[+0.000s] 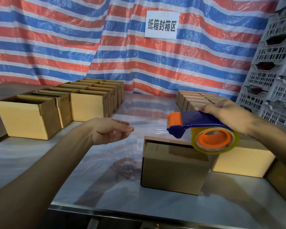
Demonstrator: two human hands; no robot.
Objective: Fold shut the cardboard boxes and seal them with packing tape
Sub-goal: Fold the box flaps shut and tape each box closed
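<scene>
From the head camera we see a glossy table [106,176] in front of a red, white and blue striped tarp [56,38] with a white paper sign [162,24] fixed to it. Near the middle of the table stands a cardboard box [173,166] with its top flaps folded down and a dark gap along the upper edge. A second box [243,160] sits just beside it on the right. The right hand [226,113] holds a blue and orange tape dispenser [203,120] above the middle box, fingers curled over its handle. The roll of tape [215,140] hangs at the box's far right corner, and we cannot tell whether it touches. The left hand [111,131] hovers over the table to the left of that box, fingers loosely stretched, close together and holding nothing. Open boxes [28,116] stand in rows at the left. More boxes [196,100] are lined up at the back right, near stacked grey crates [274,71].
</scene>
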